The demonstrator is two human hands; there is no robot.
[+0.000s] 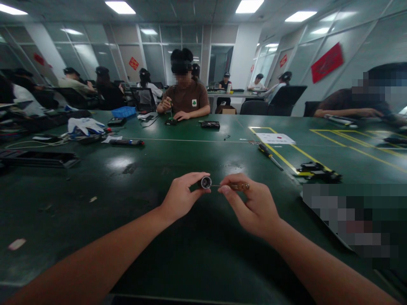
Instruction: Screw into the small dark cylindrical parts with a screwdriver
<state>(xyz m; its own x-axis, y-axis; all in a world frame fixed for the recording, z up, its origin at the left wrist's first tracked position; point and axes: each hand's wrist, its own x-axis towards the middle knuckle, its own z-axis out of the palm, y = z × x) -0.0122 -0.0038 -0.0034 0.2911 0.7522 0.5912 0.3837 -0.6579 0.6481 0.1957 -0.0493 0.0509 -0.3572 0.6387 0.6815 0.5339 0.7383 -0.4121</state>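
Between the thumb and fingers of my left hand (179, 195) is a small dark cylindrical part (206, 182). Its round, metal-rimmed open end faces me, and some detail shows inside, too small to make out. My right hand (256, 205) is closed on a small screwdriver (239, 186) with a brownish, gold-toned handle. The thin shaft points left toward the side of the cylindrical part; whether its tip touches I cannot tell. Both hands are raised over the green table (178, 254), close to each other.
A yellow-and-black screwdriver (269, 155) and black parts (318, 171) lie to the right, near a paper sheet (276, 138). White gloves (85, 127), a blue tray (123, 112) and a dark pen-like tool (126, 142) are at left. A co-worker (184, 95) sits opposite.
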